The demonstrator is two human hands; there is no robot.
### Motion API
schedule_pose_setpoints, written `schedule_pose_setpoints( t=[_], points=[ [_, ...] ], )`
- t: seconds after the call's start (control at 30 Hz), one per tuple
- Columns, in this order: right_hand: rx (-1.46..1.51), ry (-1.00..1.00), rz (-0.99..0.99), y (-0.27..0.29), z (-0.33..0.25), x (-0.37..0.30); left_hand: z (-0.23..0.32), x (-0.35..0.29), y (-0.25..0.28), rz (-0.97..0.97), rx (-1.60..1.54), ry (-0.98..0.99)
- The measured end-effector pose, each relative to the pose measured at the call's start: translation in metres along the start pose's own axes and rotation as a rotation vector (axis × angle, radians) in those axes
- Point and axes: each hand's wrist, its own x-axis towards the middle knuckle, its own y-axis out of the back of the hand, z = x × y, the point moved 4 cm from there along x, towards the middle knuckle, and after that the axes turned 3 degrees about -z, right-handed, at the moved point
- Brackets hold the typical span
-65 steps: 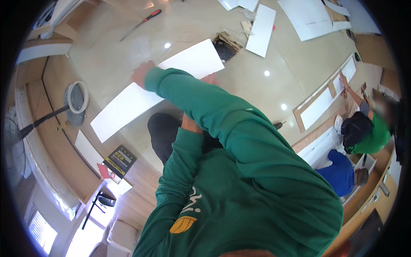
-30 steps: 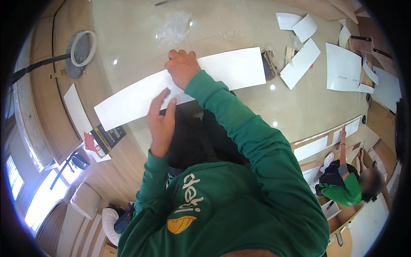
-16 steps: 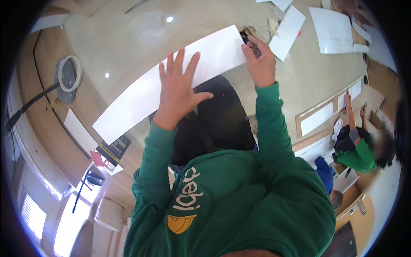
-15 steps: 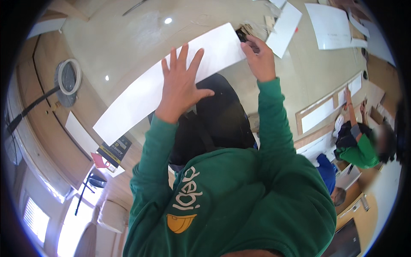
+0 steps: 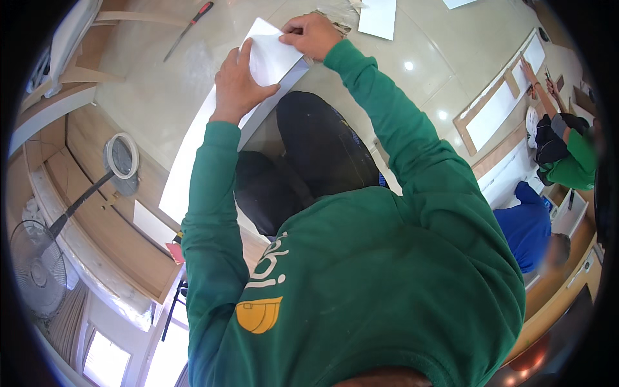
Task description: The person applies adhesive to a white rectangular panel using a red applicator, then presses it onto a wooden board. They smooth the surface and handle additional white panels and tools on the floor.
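Note:
A long white strip of sheet (image 5: pixel 193 155) runs diagonally in front of my knees, its far end raised and bent. My right hand (image 5: pixel 314 37) pinches the corner of that end between thumb and fingers. Flat against the strip lies my left hand (image 5: pixel 238 87), thumb spread wide from the fingers, which reach to the far edge. Beneath the raised end, a pale bluish-grey lower layer or side shows along the near edge; how the two join I cannot make out.
A long thin tool with a red-and-black handle (image 5: pixel 205 9) lies on the tiled floor (image 5: pixel 412 90). White pieces (image 5: pixel 377 18) lie beyond my right hand. A fan (image 5: pixel 39 271) and a ring-shaped lamp (image 5: pixel 122 158) stand left. Two people work at right beside a wood-framed white panel (image 5: pixel 496 109).
My right hand has moved left from beyond the strip's end and now grips its corner. That end has lifted and bent. My left hand has slid slightly left along the strip. The view has shifted.

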Motion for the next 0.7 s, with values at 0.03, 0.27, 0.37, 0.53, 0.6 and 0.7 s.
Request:
schedule_pose_setpoints(
  t=[0.03, 0.27, 0.37, 0.53, 0.6, 0.7],
  points=[
    [-0.019, 0.036, 0.02, -0.001, -0.012, -0.003, 0.0, -0.002, 0.003, 0.053, -0.067, -0.016],
    [0.21, 0.078, -0.063, 0.006, -0.011, 0.002, -0.014, -0.034, 0.007, 0.188, -0.086, -0.017],
    [0.231, 0.057, -0.02, 0.005, 0.019, 0.012, -0.02, -0.031, 0.006, 0.145, -0.049, 0.001],
    [0.233, 0.044, 0.04, -0.004, 0.048, 0.015, -0.021, -0.026, 0.005, 0.111, -0.048, 0.062],
    [0.194, 0.04, 0.043, -0.005, 0.052, 0.012, -0.02, -0.027, 0.003, 0.096, -0.04, 0.078],
    [0.185, 0.013, 0.029, -0.005, 0.056, 0.013, -0.022, -0.026, 0.002, 0.075, -0.092, 0.111]
  ],
)
